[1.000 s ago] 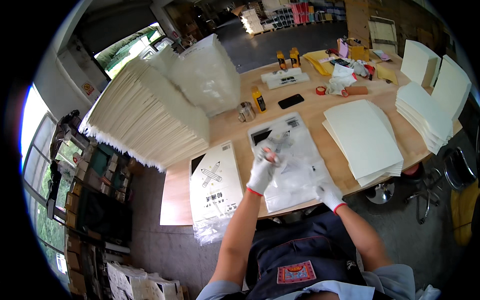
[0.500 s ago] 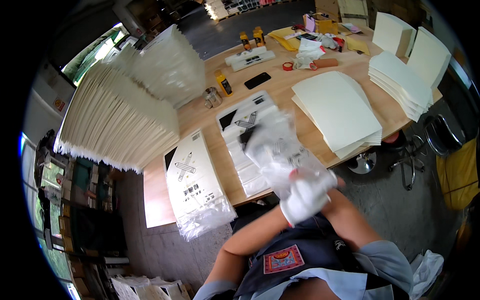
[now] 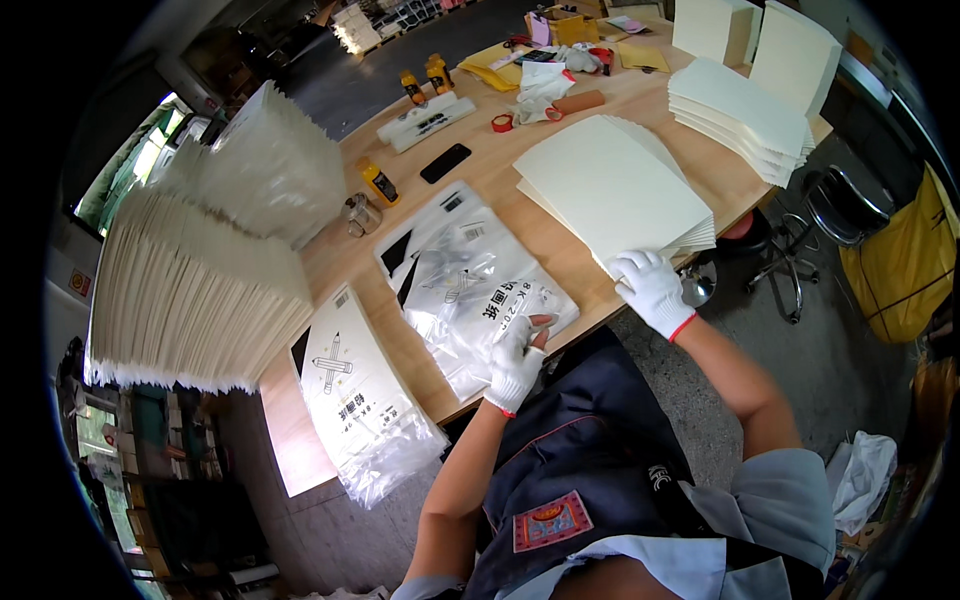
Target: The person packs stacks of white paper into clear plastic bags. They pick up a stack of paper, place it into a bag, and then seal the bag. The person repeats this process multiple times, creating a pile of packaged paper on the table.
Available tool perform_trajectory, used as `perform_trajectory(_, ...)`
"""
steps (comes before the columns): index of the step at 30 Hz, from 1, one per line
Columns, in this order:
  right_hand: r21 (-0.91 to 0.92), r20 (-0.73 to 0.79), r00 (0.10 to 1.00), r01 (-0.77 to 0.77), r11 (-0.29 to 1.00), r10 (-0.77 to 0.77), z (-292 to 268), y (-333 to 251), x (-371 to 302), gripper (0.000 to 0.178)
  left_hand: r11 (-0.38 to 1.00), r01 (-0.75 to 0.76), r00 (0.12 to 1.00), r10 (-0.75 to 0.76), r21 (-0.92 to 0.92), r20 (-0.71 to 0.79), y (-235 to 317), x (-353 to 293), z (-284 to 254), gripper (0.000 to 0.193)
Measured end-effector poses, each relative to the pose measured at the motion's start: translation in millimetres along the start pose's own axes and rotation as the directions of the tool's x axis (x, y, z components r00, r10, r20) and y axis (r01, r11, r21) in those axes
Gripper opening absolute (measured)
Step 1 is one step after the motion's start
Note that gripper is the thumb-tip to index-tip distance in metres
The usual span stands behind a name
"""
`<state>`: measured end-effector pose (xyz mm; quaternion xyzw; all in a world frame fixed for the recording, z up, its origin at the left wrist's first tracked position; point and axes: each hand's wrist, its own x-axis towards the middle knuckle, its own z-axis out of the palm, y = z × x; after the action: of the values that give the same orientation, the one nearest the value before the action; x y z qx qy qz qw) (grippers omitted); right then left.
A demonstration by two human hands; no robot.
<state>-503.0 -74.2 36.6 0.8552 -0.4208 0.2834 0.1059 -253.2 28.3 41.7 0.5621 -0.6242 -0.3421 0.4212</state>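
Both hands wear white gloves with red cuffs. My left hand (image 3: 517, 357) grips the near edge of a clear plastic bag (image 3: 470, 280) with black print, lying on a pile of such bags on the wooden table (image 3: 560, 250). My right hand (image 3: 652, 288) pinches the near corner of a stack of cream paper sheets (image 3: 610, 185) to the right of the bags. A filled printed bag (image 3: 350, 385) lies at the left, hanging over the table edge.
Tall fanned stacks of filled packs (image 3: 200, 270) fill the table's left side. More cream stacks (image 3: 750, 100) sit at the right. A phone (image 3: 445, 162), tape rolls (image 3: 502, 122), yellow bottles (image 3: 378, 183) and a small jar (image 3: 360, 212) lie farther back. A stool (image 3: 800, 230) stands on the floor at the right.
My right hand left the plastic bag and moved right to the corner of the cream paper stack. My left hand stays on the bag's near edge. The view shifted.
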Motion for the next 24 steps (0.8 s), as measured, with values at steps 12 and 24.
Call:
perform_trajectory(12,0.217,-0.245,0.969,0.093,0.972,-0.038,-23,10,33,0.010,0.786,0.258,0.957,-0.129,-0.561,0.260,-8,41,36,0.041)
perform_trajectory(24,0.721,0.683,0.661,-0.546,-0.426,0.309,-13,0,-54,0.034,0.895,0.421,0.882,-0.364,-0.150,0.299,21,31,-33,0.050)
